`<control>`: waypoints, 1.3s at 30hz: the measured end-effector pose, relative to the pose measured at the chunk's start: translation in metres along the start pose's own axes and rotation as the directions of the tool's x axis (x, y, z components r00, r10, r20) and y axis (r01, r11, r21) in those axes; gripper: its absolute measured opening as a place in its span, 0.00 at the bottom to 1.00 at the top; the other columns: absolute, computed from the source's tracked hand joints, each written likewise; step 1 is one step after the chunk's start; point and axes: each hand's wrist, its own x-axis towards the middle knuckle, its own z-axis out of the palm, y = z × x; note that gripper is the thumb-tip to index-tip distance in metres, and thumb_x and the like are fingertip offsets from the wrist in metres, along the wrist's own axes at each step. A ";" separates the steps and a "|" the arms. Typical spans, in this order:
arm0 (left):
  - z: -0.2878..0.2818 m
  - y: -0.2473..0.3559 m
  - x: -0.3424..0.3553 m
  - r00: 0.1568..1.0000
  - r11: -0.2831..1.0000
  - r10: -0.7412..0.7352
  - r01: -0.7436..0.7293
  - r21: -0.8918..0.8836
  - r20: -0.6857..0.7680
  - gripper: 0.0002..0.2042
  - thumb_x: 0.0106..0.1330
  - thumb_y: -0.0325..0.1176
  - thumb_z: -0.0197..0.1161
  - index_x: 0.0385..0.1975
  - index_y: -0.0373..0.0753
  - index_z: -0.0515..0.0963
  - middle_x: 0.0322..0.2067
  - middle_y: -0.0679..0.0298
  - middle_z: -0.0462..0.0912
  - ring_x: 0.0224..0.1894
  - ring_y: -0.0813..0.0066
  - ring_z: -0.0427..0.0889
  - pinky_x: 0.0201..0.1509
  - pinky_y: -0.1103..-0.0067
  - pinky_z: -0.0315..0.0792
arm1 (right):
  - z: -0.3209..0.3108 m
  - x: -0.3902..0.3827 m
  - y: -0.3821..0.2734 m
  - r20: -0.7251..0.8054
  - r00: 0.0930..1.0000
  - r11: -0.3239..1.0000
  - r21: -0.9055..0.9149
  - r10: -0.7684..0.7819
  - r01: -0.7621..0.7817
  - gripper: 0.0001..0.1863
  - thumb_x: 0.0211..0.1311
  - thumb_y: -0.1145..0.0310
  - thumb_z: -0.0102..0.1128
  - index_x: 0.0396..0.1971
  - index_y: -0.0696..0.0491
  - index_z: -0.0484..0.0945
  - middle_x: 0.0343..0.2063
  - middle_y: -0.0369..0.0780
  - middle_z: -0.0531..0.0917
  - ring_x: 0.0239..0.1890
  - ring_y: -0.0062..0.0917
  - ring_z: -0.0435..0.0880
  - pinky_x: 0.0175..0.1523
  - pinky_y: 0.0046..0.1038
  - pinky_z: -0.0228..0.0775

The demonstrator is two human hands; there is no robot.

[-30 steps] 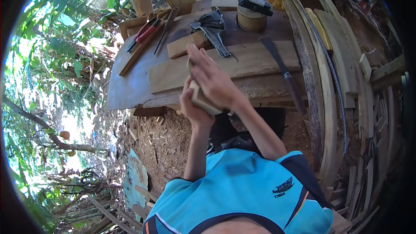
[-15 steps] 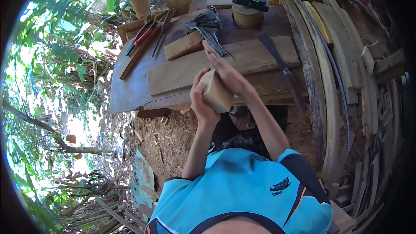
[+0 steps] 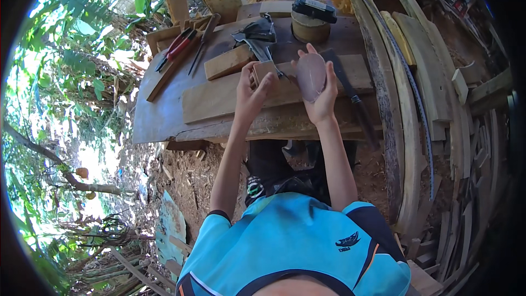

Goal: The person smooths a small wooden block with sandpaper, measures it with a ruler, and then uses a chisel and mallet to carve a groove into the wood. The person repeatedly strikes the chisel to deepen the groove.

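My left hand (image 3: 250,96) grips a small wooden block (image 3: 264,70) above a long board (image 3: 205,98) on the bench. To its right, my right hand (image 3: 323,101) is turned palm up, holding a flat, pinkish oval piece (image 3: 311,77), perhaps sandpaper; some fingertips show beyond it. Behind my right hand lies a dark flat-bladed tool (image 3: 359,108) with a handle. A crumpled grey cloth (image 3: 253,35) and another wooden block (image 3: 223,64) lie beyond my left hand.
Red-handled pliers (image 3: 178,49) and a thin tool (image 3: 200,46) lie at the back left. A black device (image 3: 313,8) rests on a round block (image 3: 310,31). Long planks (image 3: 383,77) and a metal strip (image 3: 424,131) line the right; plants and wood scraps surround the bench.
My hands, earlier pressed together around a block, have moved apart and turned. The oval piece now shows on my right palm, with the block kept in my left hand.
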 end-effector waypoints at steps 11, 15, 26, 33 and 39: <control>-0.008 -0.029 -0.005 0.944 0.862 0.328 -0.315 0.397 0.037 0.29 0.37 0.35 0.71 0.42 0.34 0.69 0.40 0.51 0.75 0.45 0.53 0.73 0.47 0.67 0.67 | 0.045 0.035 0.028 0.549 0.823 -0.330 -0.756 0.149 0.565 0.28 0.62 0.54 0.37 0.60 0.49 0.56 0.61 0.45 0.55 0.65 0.40 0.47 0.66 0.39 0.38; -0.016 -0.051 -0.005 0.907 0.838 0.418 -0.366 0.404 -0.047 0.27 0.37 0.36 0.70 0.40 0.35 0.70 0.36 0.53 0.77 0.42 0.54 0.74 0.46 0.67 0.67 | 0.041 0.008 0.019 0.737 0.563 -0.241 -0.508 0.375 0.827 0.26 0.62 0.57 0.36 0.59 0.51 0.58 0.61 0.45 0.56 0.64 0.36 0.50 0.66 0.38 0.37; -0.009 -0.021 -0.019 0.931 0.767 0.361 -0.264 0.585 -0.053 0.34 0.29 0.40 0.72 0.43 0.37 0.71 0.36 0.58 0.78 0.42 0.60 0.75 0.51 0.68 0.63 | 0.045 0.040 0.002 0.654 0.569 -0.439 -0.376 0.499 0.816 0.25 0.55 0.58 0.46 0.54 0.48 0.64 0.61 0.40 0.56 0.64 0.39 0.50 0.65 0.46 0.35; -0.008 -0.028 -0.023 0.907 0.756 0.417 -0.307 0.578 -0.064 0.32 0.34 0.42 0.71 0.42 0.35 0.71 0.35 0.55 0.77 0.42 0.58 0.74 0.50 0.69 0.63 | 0.034 0.054 0.008 0.694 0.576 -0.423 -0.408 0.432 0.809 0.24 0.59 0.56 0.43 0.55 0.45 0.64 0.60 0.40 0.57 0.64 0.36 0.51 0.64 0.47 0.36; -0.007 -0.010 -0.007 0.917 0.704 0.397 -0.286 0.650 -0.026 0.29 0.41 0.40 0.66 0.44 0.35 0.70 0.37 0.56 0.77 0.44 0.59 0.74 0.51 0.67 0.62 | 0.044 0.066 0.004 0.589 0.743 -0.353 -0.654 0.317 0.669 0.25 0.61 0.55 0.40 0.58 0.43 0.59 0.61 0.39 0.56 0.64 0.34 0.51 0.65 0.44 0.35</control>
